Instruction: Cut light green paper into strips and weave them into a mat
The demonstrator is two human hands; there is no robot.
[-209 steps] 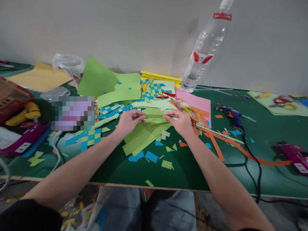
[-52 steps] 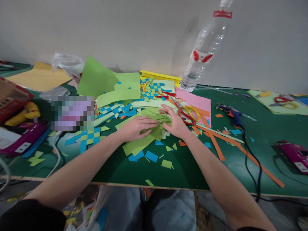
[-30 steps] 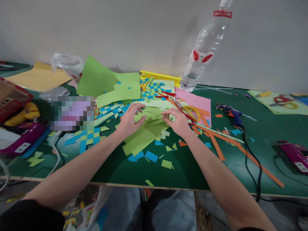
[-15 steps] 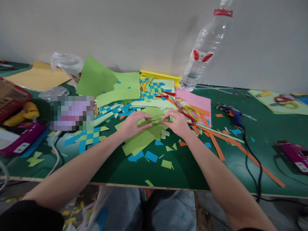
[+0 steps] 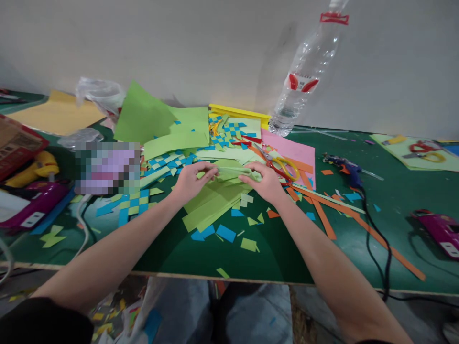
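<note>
Between my two hands is a light green paper strip (image 5: 233, 171), bent over into a loop at its right end. My left hand (image 5: 195, 181) pinches the strip's left end between thumb and fingers. At the looped end, my right hand (image 5: 264, 181) grips the paper with its thumb and fingertips. Below them, several green paper strips (image 5: 211, 203) lie overlapped on the table. Red-and-yellow handled scissors (image 5: 285, 168) rest just beyond my right hand. Woven blue-and-green paper pieces (image 5: 167, 161) lie past my left hand.
A plastic bottle (image 5: 299, 76) leans against the wall. Right of my hands are a blue glue gun (image 5: 349, 172) with a black cord and long orange strips (image 5: 387, 248). Blue and green paper scraps (image 5: 225, 233) litter the green table (image 5: 279, 267). A pixelated object (image 5: 107, 168) lies left.
My hands have moved slightly apart, the left one shifting left. The green strip, earlier nearly flat between my fingers, now shows a wider loop at the right.
</note>
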